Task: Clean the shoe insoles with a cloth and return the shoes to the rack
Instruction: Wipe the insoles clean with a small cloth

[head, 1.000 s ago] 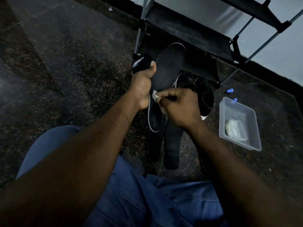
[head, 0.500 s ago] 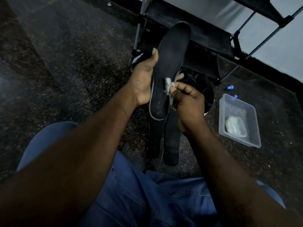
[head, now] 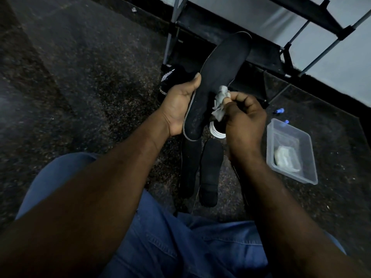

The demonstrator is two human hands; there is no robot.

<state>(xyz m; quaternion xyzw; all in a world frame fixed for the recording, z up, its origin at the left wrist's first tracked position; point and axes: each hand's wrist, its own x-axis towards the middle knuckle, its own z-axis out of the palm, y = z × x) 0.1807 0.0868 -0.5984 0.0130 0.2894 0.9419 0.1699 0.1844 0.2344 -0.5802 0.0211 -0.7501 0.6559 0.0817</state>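
Somewhere in the middle of the job, by the look of it. Up at 12 o'clock of the view, one dark insole [head: 218, 77], toe tipped toward 1 o'clock, gripped along its left edge by the left hand [head: 178, 105], thumb laid over the front face and fingers wrapped behind. At 3 o'clock of that insole, the right hand [head: 245, 115], fingers curled tight, pinching a small crumpled grey cloth [head: 220, 99] at the insole's right edge; touching or just off it, hard to say. Faint pale specks toward the heel end, so probably not wiped clean yet. Down at 6 o'clock of the held insole, flat on the dark speckled floor [head: 80, 87], two more insoles [head: 189, 163] side by side; wiped or waiting, impossible to tell. Behind the left hand at 10 o'clock, a black shoe [head: 170, 81] with white markings; behind the right hand, the white-edged sole of a second shoe [head: 216, 131]; both down on the floor, not on the rack [head: 220, 23] at 12 o'clock. Off at 3 o'clock, a clear plastic tub [head: 269, 145] with a pale folded wad [head: 286, 157] inside. Left to do, as a judgement: finishing this insole, wiping any untouched ones, refitting them into the shoes, then lifting the shoes onto the rack.
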